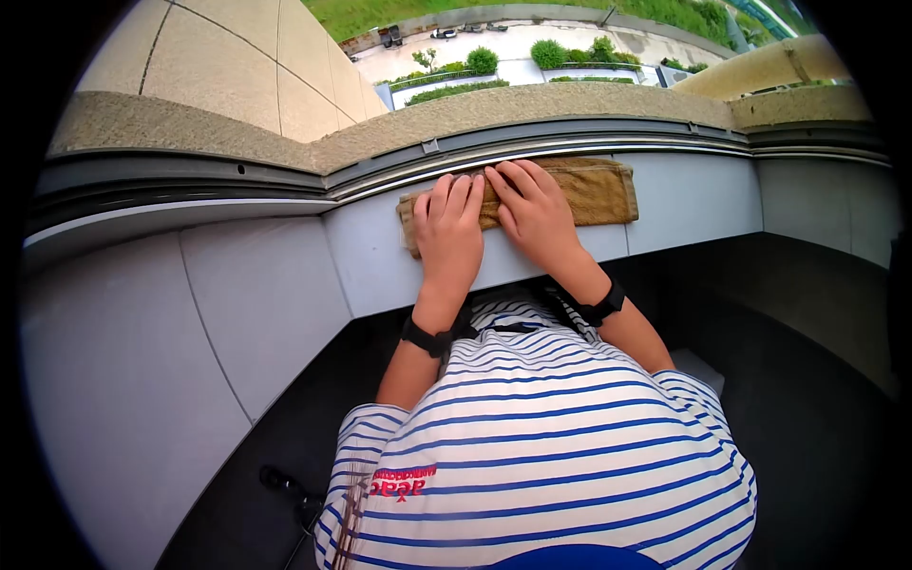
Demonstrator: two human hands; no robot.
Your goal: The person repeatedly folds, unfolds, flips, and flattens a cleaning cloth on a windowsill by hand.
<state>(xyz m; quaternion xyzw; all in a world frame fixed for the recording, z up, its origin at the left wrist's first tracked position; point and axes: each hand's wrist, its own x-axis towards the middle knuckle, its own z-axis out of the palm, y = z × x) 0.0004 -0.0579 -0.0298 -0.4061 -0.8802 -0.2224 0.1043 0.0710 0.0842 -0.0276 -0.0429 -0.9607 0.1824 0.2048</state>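
Near one o'clock in the head view, brown folded cloth (598,195) on window ledge (698,195); left hand (448,230) and right hand (541,214) half-curled atop it, grip unclear. Uneven pressure might bunch its layers.

Left hand (448,233) and right hand (543,218), upper centre, hide part of a brown cloth (598,195); distant parked vehicles (444,34), top, appear too small to identify. A blue item (575,559) is cropped at the bottom edge.
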